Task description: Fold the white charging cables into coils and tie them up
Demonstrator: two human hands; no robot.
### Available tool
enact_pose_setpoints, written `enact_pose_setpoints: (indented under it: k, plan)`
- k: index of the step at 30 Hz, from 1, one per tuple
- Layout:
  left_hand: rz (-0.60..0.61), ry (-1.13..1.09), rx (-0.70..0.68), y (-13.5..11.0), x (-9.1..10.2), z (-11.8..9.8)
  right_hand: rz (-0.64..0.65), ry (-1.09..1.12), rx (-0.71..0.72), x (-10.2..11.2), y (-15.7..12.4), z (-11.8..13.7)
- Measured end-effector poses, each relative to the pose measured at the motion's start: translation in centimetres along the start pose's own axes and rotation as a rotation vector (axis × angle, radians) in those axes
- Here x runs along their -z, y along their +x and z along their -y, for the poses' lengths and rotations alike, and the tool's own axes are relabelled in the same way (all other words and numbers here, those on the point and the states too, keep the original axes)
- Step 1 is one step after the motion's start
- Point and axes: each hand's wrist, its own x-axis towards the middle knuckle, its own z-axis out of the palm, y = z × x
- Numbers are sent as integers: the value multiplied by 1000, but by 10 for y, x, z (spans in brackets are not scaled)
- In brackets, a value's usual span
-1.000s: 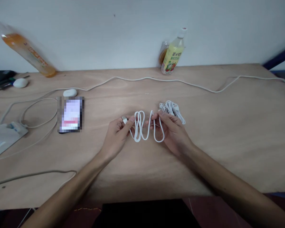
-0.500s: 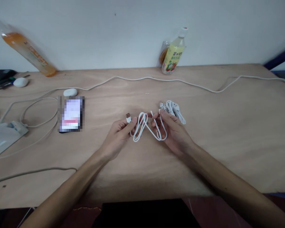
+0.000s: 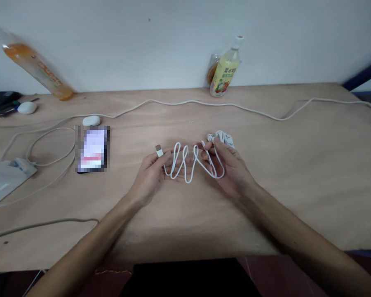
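A white USB charging cable is stretched in loose waves between my two hands over the wooden table. My left hand pinches it just below the USB plug, whose metal end points up past the thumb. On the other side, my right hand has thumb and fingers closed on the cable near its other end; the connector there is mostly covered. A bundle of white cables lies on the table right behind my right hand, which partly hides it.
A phone and a white earbud case lie to the left, near a white power strip. A long white cord crosses the table. By the wall stand a yellow-labelled bottle and a leaning orange drink bottle.
My hands have moved apart, the left one leftward and the right one slightly rightward. The cable's bunched loops have opened out into wider waves.
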Motion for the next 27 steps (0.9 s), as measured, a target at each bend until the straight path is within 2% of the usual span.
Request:
enact_pose_setpoints:
  k: [5,11,20,27]
  plan:
    - [88,-38,103,-3,-2,-5,-30,-48,32,-5,-2,-1]
    - [202,-87,110,-5,-3,-3,-4,-127,84,-11,-8,-3]
    - [142,-89,27,-2,-4,0,88,-290,139,-4,-11,-9]
    - [161,-94,8,-4,-4,1,118,-224,73,-5,-10,-12]
